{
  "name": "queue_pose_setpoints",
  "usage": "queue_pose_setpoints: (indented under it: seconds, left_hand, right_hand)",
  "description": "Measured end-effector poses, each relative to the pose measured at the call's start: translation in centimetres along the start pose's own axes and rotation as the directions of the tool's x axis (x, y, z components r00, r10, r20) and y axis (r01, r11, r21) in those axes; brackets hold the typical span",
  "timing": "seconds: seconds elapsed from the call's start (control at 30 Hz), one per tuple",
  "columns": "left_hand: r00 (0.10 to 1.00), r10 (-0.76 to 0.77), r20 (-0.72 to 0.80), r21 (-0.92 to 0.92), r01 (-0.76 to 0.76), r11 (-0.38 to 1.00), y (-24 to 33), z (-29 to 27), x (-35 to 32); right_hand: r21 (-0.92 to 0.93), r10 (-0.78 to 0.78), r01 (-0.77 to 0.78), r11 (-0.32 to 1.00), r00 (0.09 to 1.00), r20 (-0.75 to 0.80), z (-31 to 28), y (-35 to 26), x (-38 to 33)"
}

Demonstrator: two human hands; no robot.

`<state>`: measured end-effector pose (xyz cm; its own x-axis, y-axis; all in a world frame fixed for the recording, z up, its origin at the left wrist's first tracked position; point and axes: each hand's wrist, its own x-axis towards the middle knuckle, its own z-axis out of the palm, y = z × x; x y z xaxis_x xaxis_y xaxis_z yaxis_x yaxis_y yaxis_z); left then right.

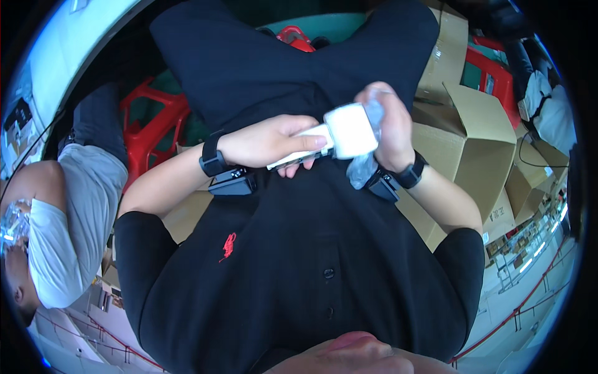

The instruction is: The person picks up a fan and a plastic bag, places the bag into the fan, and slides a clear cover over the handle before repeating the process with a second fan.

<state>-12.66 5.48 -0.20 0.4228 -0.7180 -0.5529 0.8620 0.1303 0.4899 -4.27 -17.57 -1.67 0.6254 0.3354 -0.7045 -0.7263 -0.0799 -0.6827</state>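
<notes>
Over my lap, my left hand (289,143) grips the slim end of a white device with a square white head (352,129), its thumb lying along the top. The head is overexposed, so its details do not show. At the far side of that head, my right hand (392,128) is closed on a crumpled translucent plastic bag (361,171), which bunches above and below its fingers. Motion slightly smears the right hand. Whether the bag still wraps part of the device, I cannot tell. Black straps with small dark boxes sit on both wrists.
Open cardboard boxes (439,143) stand close on my right. A red plastic stool (152,128) is to my left, beside a seated person in a grey-white shirt (87,212). Another red stool (495,78) stands at far right. A pale table edge (75,56) curves at upper left.
</notes>
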Motion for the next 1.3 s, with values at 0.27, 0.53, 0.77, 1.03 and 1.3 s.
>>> queue_pose_setpoints:
  seconds: [0.27, 0.53, 0.77, 1.03, 1.3]
  left_hand:
    - [0.849, 0.39, -0.357, -0.409, -0.517, 0.752, 0.3, -1.0, 0.1]
    - [0.628, 0.545, -0.556, -0.153, -0.722, 0.675, 1.6, -4.7, -0.3]
    - [0.131, 0.634, -0.762, 0.393, -0.685, 0.614, 6.0, -10.1, -9.7]
    - [-0.548, 0.788, -0.282, 0.748, 0.389, 0.538, 9.4, -27.2, -24.8]
    - [-0.401, 0.588, -0.702, 0.514, 0.286, 0.809, 9.3, -38.0, -30.0]
  right_hand:
    - [-0.393, -0.299, 0.531, 0.751, 0.804, 0.514, -1.1, -0.1, -3.8]
    - [-0.622, 0.075, 0.319, 0.715, 0.849, 0.523, -2.6, 1.1, -2.0]
    - [-0.541, -0.07, 0.475, 0.694, 0.793, 0.605, -1.5, -0.1, 1.0]
    - [-0.663, 0.176, 0.298, 0.687, 0.816, 0.55, -0.7, -0.7, 4.5]
    - [-0.585, 0.142, 0.31, 0.749, 0.788, 0.6, -1.2, 0.4, 5.9]
